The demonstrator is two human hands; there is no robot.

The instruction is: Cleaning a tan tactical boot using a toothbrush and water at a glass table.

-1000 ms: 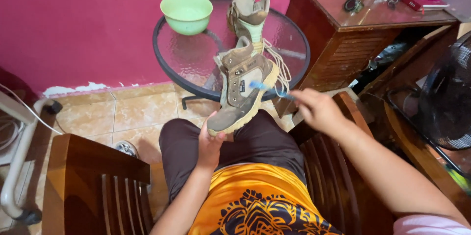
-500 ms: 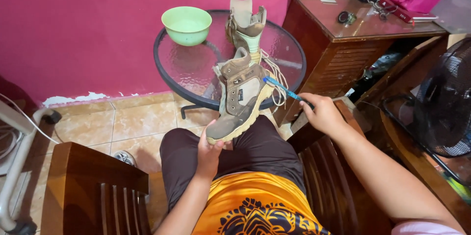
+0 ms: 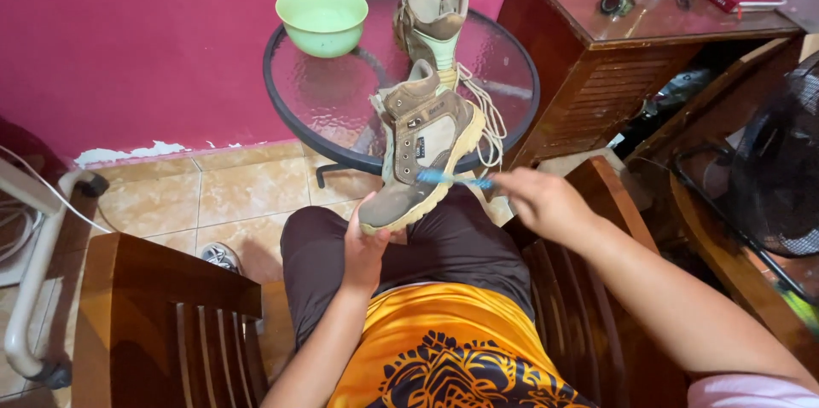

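My left hand (image 3: 365, 243) grips the toe of a brown and tan boot (image 3: 421, 148), which rests tilted over my lap with its laces hanging loose. In my right hand (image 3: 542, 201) is a blue toothbrush (image 3: 452, 178), its head lying against the side of the boot's toe. A second, matching boot (image 3: 431, 20) stands upright on the round glass table (image 3: 341, 105) just beyond. I sit in a wooden chair, dark trousers and an orange shirt below me.
A green bowl (image 3: 322, 17) sits on the glass table near the pink wall. A wooden cabinet (image 3: 614, 58) with small items on top stands at right, a black fan (image 3: 776, 178) beside it. Wooden chair armrest (image 3: 162, 289) at left, tiled floor below.
The toothbrush has slid down from the boot's laced upper part to the toe side. My right hand dropped with it. The left hand keeps its hold on the toe.
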